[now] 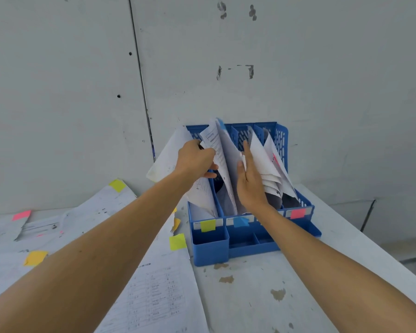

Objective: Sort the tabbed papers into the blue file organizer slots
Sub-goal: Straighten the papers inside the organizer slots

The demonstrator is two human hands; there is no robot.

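Standing on end, blue-tabbed paper (217,150) points tab-up in organizer (283,140).

This is looking like a bare, makeshift office corner in an unfinished room. A grey panel wall (58,92) is standing behind the work surface, carrying a dark seam (139,80), small holes and scuffed stains. A white table (262,296) is showing chipped paint with brown patches. Printed papers (159,296) with coloured tabs (177,242) are lying spread across its left side, the nearest one bearing rows of a list. A blue organizer (209,253) is standing against the wall, holding more sheets upright in its slots, its front strip wearing yellow, blue and pink labels (208,225).
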